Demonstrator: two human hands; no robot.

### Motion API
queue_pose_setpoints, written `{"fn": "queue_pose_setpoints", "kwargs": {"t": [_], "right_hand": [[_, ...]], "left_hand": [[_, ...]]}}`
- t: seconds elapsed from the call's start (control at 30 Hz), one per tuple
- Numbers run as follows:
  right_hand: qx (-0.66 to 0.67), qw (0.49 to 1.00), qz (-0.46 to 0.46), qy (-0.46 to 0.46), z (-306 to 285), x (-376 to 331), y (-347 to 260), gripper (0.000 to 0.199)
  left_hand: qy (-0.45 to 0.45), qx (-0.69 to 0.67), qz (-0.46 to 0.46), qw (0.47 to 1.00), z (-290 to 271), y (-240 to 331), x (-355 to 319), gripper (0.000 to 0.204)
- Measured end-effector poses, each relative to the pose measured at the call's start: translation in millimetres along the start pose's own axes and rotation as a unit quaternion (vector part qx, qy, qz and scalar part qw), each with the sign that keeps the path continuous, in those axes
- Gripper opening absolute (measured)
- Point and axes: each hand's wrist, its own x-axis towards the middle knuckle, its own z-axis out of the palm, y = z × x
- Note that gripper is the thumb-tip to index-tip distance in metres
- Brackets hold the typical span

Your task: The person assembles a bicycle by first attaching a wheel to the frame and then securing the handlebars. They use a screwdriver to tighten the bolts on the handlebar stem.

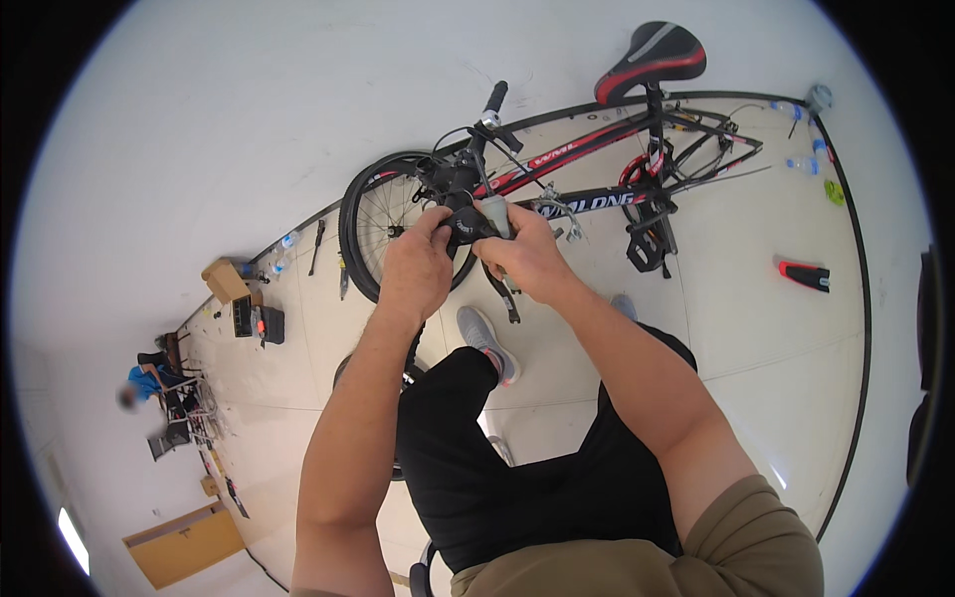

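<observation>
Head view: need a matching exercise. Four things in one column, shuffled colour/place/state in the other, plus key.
Things
1. saddle
2. left hand
3. cardboard box
4. front wheel

Descriptions
A. spoked, with a dark tyre
B. brown, on the left side of the picture
C. black and red with a grey stripe, near the top of the picture
D. fingers at a black round part by the handlebar

Pairs: 1-C, 2-D, 3-B, 4-A
</observation>
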Motion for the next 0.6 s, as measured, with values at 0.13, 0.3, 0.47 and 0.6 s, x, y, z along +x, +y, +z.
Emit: {"fn": "queue_pose_setpoints", "kwargs": {"t": [0.13, 0.3, 0.47, 0.6], "right_hand": [[-0.006, 1.0, 0.016, -0.025, -4, 0, -1, 0.051], [0.051, 0.999, 0.005, 0.005, 6, -5, -1, 0.037], [0.049, 0.999, 0.004, -0.016, 2, -3, -3, 0.057], [0.013, 1.0, -0.004, -0.015, -1, -3, -5, 0.054]], "left_hand": [[0.011, -0.015, 0.03, 0.999, 3, -6, 1, 0.023], [0.016, -0.018, 0.04, 0.999, 5, -9, -1, 0.022], [0.016, -0.03, 0.055, 0.998, 6, -13, -1, 0.022], [0.014, -0.031, 0.045, 0.998, 6, -11, 0, 0.022]]}}
